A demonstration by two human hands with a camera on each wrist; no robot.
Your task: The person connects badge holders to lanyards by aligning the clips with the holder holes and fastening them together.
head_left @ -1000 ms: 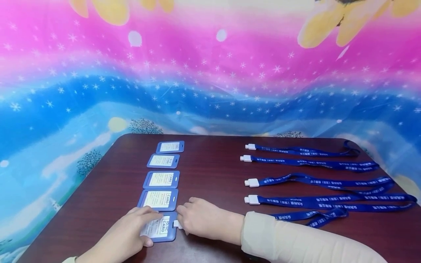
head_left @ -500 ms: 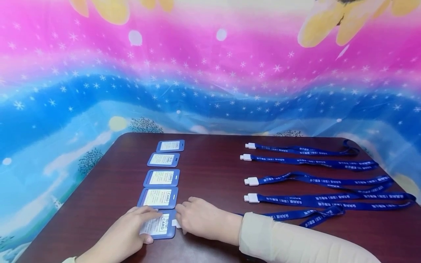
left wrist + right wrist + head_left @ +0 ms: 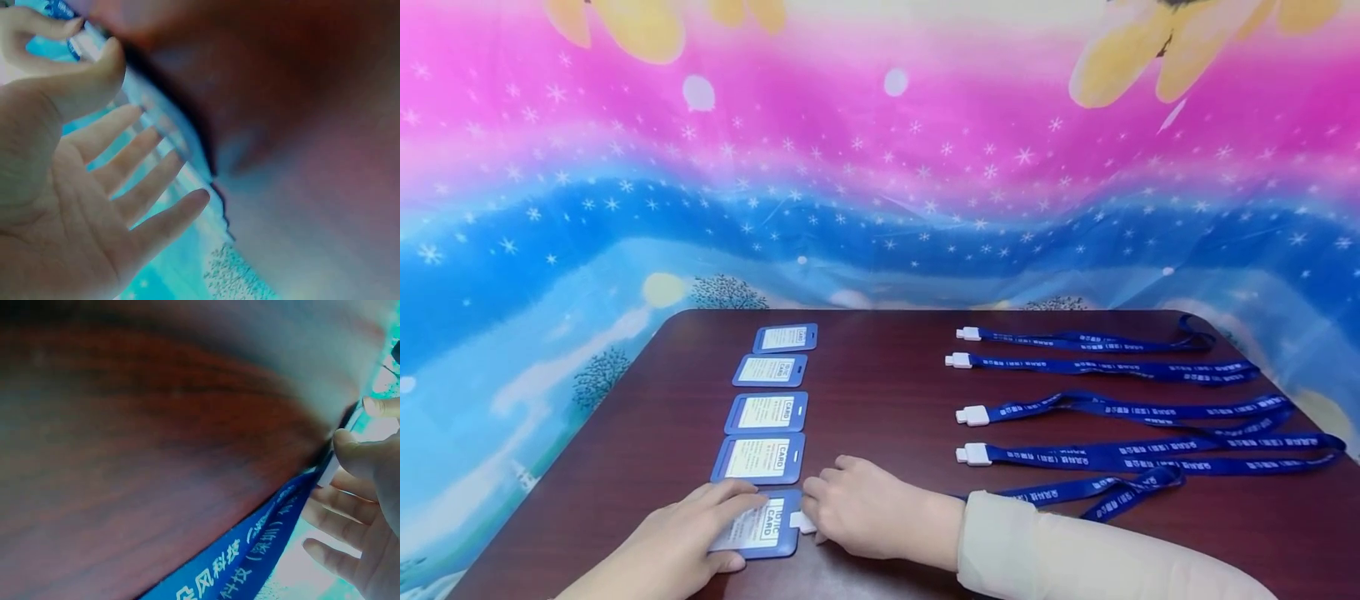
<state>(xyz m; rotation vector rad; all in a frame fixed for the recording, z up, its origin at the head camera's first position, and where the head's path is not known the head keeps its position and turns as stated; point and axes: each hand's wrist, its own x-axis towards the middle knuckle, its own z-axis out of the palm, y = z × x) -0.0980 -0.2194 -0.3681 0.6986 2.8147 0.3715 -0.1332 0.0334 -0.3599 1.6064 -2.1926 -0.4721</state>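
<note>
A blue badge holder [image 3: 781,546] with an ID/IC card lies nearest on the table. My left hand [image 3: 681,533] rests over its left part, thumb by the near edge. In the left wrist view the left fingers [image 3: 150,187] are spread and nearly straight against it. At the holder's slotted right end is a white lanyard clip [image 3: 802,522]; my right hand [image 3: 865,508] pinches it. Whether the clip is through the slot cannot be told. The clip's blue lanyard [image 3: 244,556] runs under the right forearm, part of it hidden, and reappears beyond the sleeve.
Several more badge holders [image 3: 758,458] lie in a column farther up the dark wooden table [image 3: 880,375]. Several blue lanyards [image 3: 1120,367] with white clips [image 3: 973,454] are laid out on the right. A printed cloth backdrop [image 3: 880,167] hangs behind the table.
The hands keep nearly the same place at the badge holder and clip. The lanyard by the right sleeve has slid slightly left. The head view has shifted a little.
</note>
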